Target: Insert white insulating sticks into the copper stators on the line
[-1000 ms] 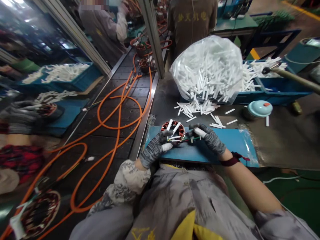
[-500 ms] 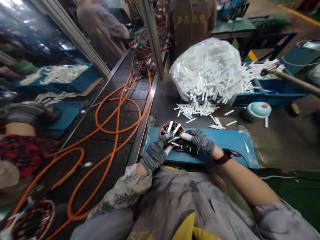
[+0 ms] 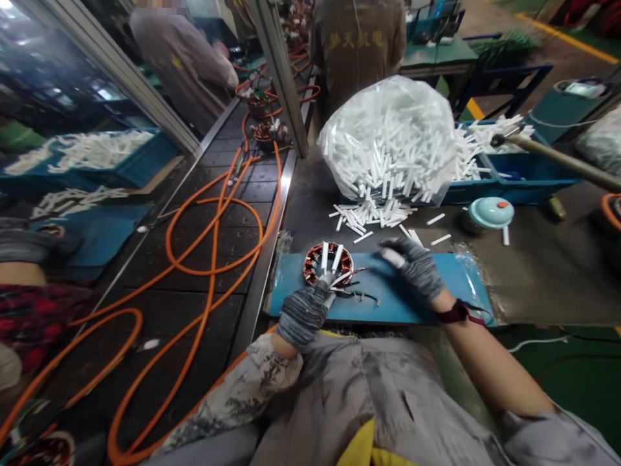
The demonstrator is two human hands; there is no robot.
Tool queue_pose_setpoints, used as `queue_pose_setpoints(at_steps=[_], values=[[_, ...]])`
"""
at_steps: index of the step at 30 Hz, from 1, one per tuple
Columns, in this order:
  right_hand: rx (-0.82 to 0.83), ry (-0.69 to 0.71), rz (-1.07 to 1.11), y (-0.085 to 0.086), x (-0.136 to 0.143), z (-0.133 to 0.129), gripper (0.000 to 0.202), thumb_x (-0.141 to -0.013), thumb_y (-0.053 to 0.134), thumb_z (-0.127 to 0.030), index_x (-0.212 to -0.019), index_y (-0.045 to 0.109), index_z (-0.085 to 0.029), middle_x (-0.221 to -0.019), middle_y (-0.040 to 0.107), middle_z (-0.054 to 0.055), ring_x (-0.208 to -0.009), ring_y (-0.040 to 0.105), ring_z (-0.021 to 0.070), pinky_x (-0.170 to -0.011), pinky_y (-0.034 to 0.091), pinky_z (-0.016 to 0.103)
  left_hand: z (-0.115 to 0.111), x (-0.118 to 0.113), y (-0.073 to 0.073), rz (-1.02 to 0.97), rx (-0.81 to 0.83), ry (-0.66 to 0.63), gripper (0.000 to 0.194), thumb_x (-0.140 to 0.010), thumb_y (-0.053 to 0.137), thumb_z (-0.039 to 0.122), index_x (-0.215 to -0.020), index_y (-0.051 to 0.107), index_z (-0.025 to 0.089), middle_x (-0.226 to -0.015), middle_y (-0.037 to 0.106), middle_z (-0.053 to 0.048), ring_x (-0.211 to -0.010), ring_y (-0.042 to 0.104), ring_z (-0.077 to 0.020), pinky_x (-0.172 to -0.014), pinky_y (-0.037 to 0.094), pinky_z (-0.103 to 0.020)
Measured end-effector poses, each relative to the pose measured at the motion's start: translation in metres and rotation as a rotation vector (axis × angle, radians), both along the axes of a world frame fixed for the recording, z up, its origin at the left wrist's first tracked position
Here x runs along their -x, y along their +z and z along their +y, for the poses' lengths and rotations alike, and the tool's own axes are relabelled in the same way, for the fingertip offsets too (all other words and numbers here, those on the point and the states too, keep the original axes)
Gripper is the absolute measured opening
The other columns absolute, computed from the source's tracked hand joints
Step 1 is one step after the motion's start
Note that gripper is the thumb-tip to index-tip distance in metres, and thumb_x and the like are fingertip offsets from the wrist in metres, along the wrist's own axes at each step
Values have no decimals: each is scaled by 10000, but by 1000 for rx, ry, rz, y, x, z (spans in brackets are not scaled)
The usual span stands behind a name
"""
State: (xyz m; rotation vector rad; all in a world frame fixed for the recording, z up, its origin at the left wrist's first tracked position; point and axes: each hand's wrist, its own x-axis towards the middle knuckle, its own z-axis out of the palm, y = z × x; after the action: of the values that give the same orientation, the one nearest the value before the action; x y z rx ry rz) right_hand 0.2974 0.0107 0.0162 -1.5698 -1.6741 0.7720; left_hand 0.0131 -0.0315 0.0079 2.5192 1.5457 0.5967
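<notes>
On the mat (image 3: 458,278), a coil (image 3: 310,265) steadied from one side

At the near edge of the counter (image 3: 538,278), the coil sits toward the left end of the mat, which probably shields it from the hard top; the left hand (image 3: 305,312) is closed at its near rim, pinching what looks like the wires (image 3: 356,294) where they leave the ring; that grip likely steadies coil and wires together, though the fingers hide exactly what is caught. The wires' free ends trail rightward over the mat; two white tubes (image 3: 336,259) stick up at the coil's opening, perhaps parked within reach. The right hand (image 3: 412,266) hangs over the mat, apart from the coil; its fingers are loosely extended, and nothing shows in them. Behind the mat, loose tubes (image 3: 371,213) lie heaped before the bag (image 3: 388,139), presumably for easy picking; the jar (image 3: 491,212) stands farther right, seemingly set aside to leave elbow room.
</notes>
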Motion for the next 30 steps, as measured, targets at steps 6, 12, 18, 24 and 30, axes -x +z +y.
queue_pose_setpoints(at_steps=[6,12,18,24,30], values=[[-79,-122,-566,-14,-59,25,285,-899,616,-408,-893,759,-162,-1167,732,196,-1115,619,376,-1036,437,591,-1,-1,-4,9,13,12,361,-966,596,294,-1292,701,183,-1102,790,-138,-850,774,-269,-770,603,-337],[-177,-138,-165,6,-15,-3,282,-932,568,-452,-1001,677,-202,-944,747,111,-857,687,266,-845,558,452,-1,0,-7,-31,34,-38,396,-981,568,256,-1363,660,207,-1255,738,-145,-1058,754,-287,-884,613,-369],[-26,147,163,25,20,-23,236,-869,671,-457,-933,699,-232,-897,766,46,-821,707,210,-779,589,357,-1,0,-11,-109,31,-59,390,-990,556,245,-1360,662,185,-1254,732,-171,-1069,751,-324,-898,626,-438],[-60,310,112,27,14,-11,263,-905,675,-470,-1016,738,-240,-942,772,57,-836,711,219,-794,582,375,-2,0,-15,-161,106,-61,378,-1010,525,313,-1329,689,194,-1243,739,-168,-1057,749,-356,-940,607,-527],[-151,583,-83,36,32,5,343,-982,571,-525,-1056,794,-274,-917,766,72,-839,665,220,-832,526,373,-1,1,-19,-224,93,-51,363,-1003,536,317,-1315,692,215,-1233,747,-151,-1065,752,-318,-938,622,-476]])
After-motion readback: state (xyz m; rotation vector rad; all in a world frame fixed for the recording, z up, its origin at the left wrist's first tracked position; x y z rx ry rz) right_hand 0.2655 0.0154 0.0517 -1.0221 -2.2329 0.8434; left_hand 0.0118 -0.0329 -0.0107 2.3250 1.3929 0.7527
